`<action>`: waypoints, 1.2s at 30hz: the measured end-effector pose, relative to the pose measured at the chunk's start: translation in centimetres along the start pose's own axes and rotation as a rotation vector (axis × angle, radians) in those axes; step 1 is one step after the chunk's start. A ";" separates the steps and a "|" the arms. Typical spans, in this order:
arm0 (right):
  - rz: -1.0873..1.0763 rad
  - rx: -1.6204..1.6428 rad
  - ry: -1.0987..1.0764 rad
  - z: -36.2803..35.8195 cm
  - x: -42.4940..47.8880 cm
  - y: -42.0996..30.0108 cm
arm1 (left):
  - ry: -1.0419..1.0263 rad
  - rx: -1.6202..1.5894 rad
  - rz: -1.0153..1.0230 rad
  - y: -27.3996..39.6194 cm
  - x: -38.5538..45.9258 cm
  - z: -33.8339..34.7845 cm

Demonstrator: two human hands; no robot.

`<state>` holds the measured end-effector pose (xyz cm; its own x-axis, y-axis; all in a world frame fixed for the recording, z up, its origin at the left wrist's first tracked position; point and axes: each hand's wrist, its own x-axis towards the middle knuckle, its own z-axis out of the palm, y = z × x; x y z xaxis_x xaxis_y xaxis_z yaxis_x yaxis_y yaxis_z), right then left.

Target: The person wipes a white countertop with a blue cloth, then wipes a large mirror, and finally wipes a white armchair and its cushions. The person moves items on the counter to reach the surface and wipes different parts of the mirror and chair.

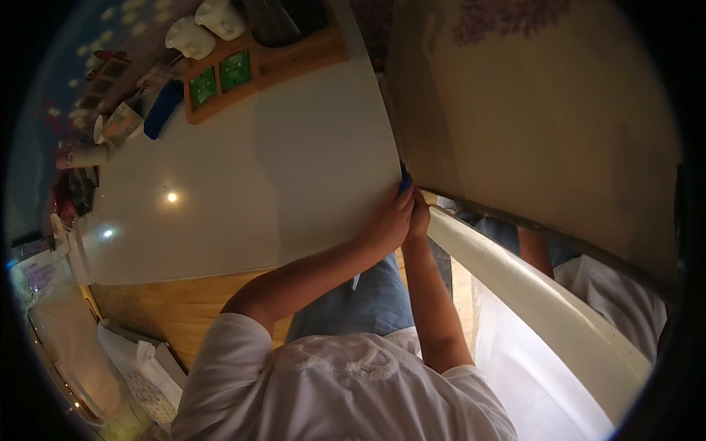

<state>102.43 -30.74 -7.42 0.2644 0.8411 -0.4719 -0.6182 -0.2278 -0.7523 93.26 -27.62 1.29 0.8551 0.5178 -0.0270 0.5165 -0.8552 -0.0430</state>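
My left hand (389,219) and my right hand (419,218) are pressed together at the right edge of a white tabletop (220,182). A small blue object (405,179), perhaps a cloth, pokes out above the fingers of my left hand. Which hand bears it I cannot tell, as the fingers overlap and hide most of it. Just right of my hands begins a long, pale panel edge (513,270) that runs down to the lower right.
A wooden tray (303,55) with green packets (235,70), white cups (219,19) and a dark vessel stands at the table's far side. Left of it lie a dark blue item (164,109) and small boxes. A tall beige panel (540,127) rises on the right.
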 end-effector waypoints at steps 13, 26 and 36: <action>-0.290 -1.235 -0.006 1.0 -3.4 1.0 | 0.114 -0.124 -0.037 -3.1 0.9 -0.3; 0.045 -0.096 -0.172 3.4 7.3 -2.8 | 0.031 -0.287 -0.252 -10.2 6.1 -0.5; -0.308 -0.563 -0.051 2.6 -0.6 -3.3 | 0.086 -0.456 -0.264 -5.7 0.5 -0.8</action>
<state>102.36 -29.25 -3.45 0.3239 0.9282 -0.1833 -0.0326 -0.1827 -0.9826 90.74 -22.51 2.31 0.6839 0.7295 0.0087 0.6656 -0.6287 0.4021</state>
